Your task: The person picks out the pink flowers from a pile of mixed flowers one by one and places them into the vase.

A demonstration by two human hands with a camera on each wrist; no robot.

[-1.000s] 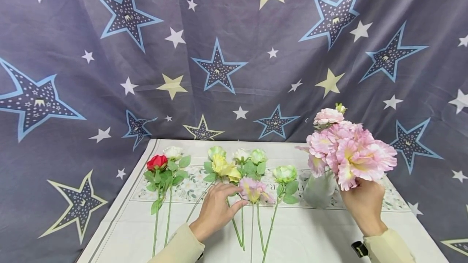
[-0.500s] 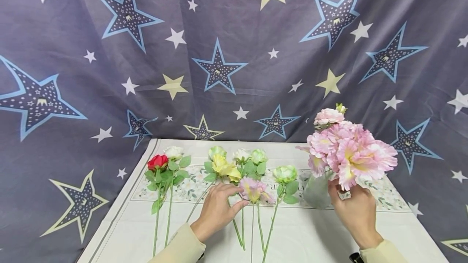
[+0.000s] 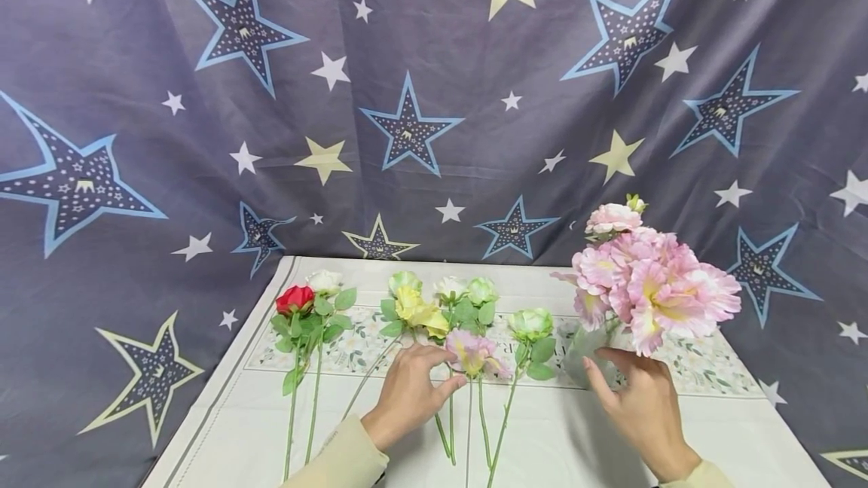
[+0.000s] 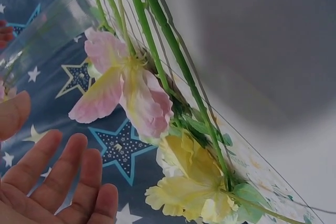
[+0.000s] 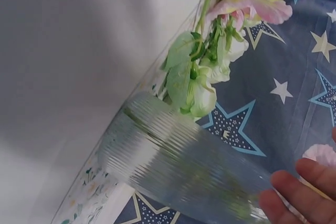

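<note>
My right hand (image 3: 640, 407) is just below the large pink flowers (image 3: 654, 288), thumb and fingers spread apart and nothing held. These flowers stand in a clear ribbed vase (image 5: 157, 140) with a stem inside; in the right wrist view, the fingertips (image 5: 286, 192) are by the vase's upper end, contact unclear. On the table, my left hand (image 3: 410, 391) hovers beside a pink and yellow flower (image 3: 471, 352), fingers loosely bent. The left wrist view shows a gap between those fingers and that flower. Behind them lies a yellow flower (image 3: 417, 311).
A red rose (image 3: 294, 300) and a white rose (image 3: 325, 282) lie on the left. Pale green roses (image 3: 531, 324) and another white one (image 3: 449, 289) lie mid-table, stems toward me. A floral printed band crosses the white tablecloth (image 3: 224, 428). A star-patterned curtain (image 3: 475, 134) hangs behind.
My right hand has come away from under the pink flowers, moving left and slightly down, with its fingers spreading. My left hand has stayed nearly still. The pink flowers remain in the vase.
</note>
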